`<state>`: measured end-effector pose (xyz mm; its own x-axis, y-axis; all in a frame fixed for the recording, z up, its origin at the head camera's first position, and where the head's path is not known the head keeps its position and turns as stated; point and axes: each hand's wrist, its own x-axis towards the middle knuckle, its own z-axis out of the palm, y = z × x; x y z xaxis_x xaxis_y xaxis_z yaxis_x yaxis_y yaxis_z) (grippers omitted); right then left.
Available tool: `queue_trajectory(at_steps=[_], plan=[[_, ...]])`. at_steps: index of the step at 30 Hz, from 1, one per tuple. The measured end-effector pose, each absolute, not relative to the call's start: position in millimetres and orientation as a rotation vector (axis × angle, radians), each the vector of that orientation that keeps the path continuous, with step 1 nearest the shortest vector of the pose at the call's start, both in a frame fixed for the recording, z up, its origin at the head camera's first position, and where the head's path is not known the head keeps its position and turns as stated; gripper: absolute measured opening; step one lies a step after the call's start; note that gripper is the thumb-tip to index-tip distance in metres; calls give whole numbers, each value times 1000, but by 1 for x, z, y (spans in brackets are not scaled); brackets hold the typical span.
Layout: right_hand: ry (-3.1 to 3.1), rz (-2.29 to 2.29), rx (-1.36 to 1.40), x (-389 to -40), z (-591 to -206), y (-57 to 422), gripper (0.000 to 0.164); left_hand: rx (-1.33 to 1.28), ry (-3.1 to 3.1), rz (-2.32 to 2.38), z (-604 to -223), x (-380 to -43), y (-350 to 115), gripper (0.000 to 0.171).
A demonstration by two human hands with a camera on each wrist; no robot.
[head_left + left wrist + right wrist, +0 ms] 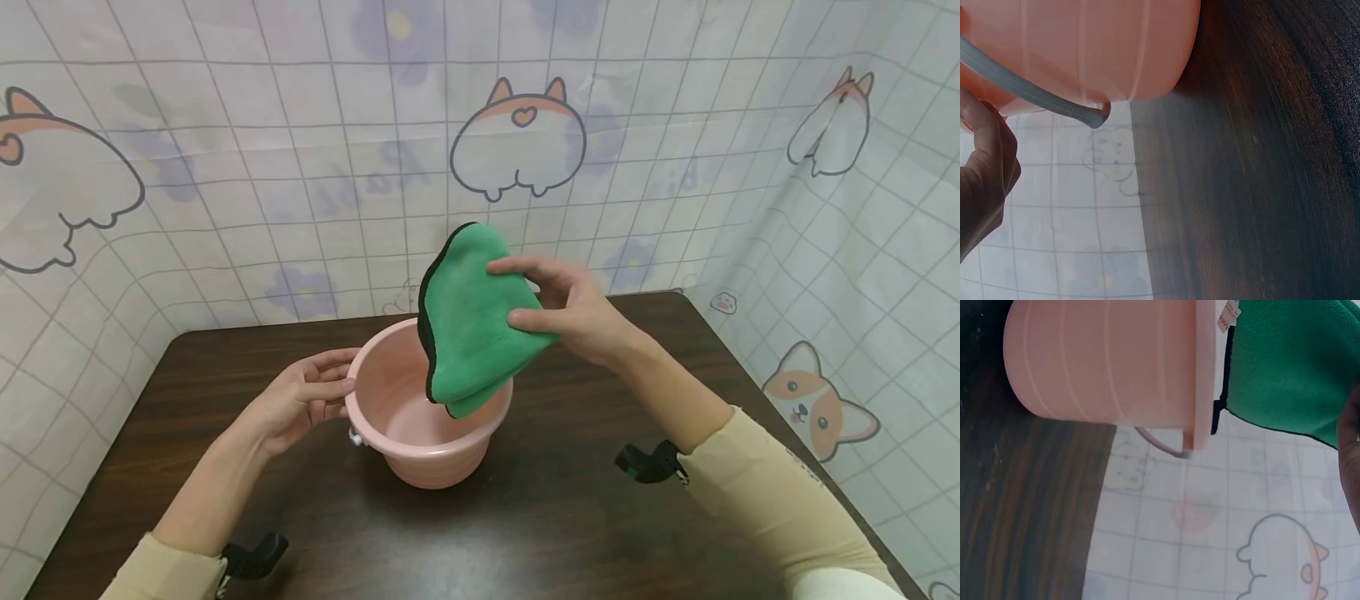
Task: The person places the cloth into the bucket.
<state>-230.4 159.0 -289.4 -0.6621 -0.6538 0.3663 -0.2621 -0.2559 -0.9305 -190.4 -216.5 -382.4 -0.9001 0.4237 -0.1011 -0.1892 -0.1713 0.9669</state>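
Observation:
A pink plastic bucket (431, 462) stands upright on the dark table. At its left rim my left hand (303, 396) grips the edge, thumb near the lip and fingers bent against the outer side. The left wrist view shows the bucket's grey handle (1035, 94) hanging beside that hand (985, 169). Above the bucket's right side, my right hand (573, 308) pinches a folded green towel (480, 317) with black edging between thumb and fingers. The towel's lower end hangs over the bucket's opening. A small label (1229, 315) shows on the towel in the right wrist view.
The dark wood-grain table (570, 517) runs back to a white grid-patterned curtain (337, 208) with cartoon dogs. The same patterned sheet closes in the left and right sides. A black wrist mount (648, 462) sits under the right forearm.

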Motion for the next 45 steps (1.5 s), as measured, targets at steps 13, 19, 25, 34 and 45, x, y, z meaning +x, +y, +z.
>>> queue_trajectory(at_steps=[13,19,25,34,45], plan=[[1718,-1938,-1040,-234,-311,143,52,249,1735,2109,-382,-190,-217,61],[1746,-1916,-1046,-234,-319,140,53,254,1733,2109,-382,-190,-218,62],[1750,-1905,-1011,-236,-327,137,54,256,1742,2109,-382,-190,-218,62],[1840,-1823,-956,-236,-336,133,52,248,1742,2109,-384,-190,-217,61],[1840,-1747,-951,-237,-343,128,48,241,1746,2105,-382,-190,-217,63]])
